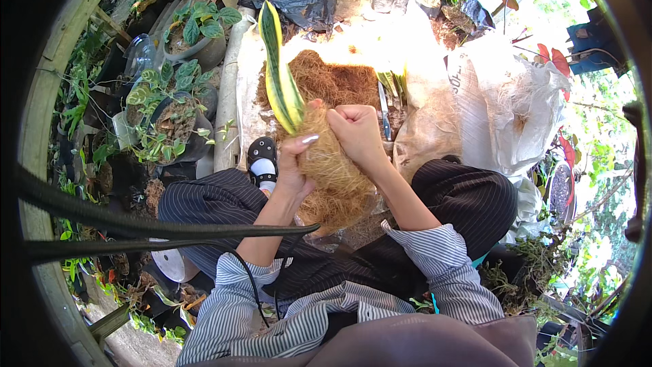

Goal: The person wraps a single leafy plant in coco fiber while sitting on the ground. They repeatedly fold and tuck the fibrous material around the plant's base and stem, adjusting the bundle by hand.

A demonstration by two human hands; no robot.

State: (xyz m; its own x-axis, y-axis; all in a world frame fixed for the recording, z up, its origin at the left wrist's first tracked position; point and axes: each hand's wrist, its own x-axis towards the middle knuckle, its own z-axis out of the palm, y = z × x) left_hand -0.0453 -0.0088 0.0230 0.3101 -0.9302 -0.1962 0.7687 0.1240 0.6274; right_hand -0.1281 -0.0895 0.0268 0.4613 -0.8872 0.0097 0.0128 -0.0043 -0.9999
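A snake plant leaf [277,71], green with yellow margins, rises from a bundle of brown coconut fibre [333,155]. My left hand [295,165] grips the bundle near the leaf's base, its thumb lying across the front. Curled into a fist, my right hand [356,132] presses against the bundle's upper right side; whether strands are pinched in it is hidden. Below hangs or lies more loose fibre [336,209], partly over clear plastic. Past my hands, a heap of coir [331,79] rests on a pale sheet. To its right lies a knife [384,112] with a dark handle.
More yellow-edged leaf cuttings [395,84] lie beside the knife. A white woven sack [509,102] stands at right. Potted plants [178,122] crowd the left, beyond a bamboo pole [229,86]. Dark cords [168,224] cross the view at left. Black plastic [300,7] lies at the far end.
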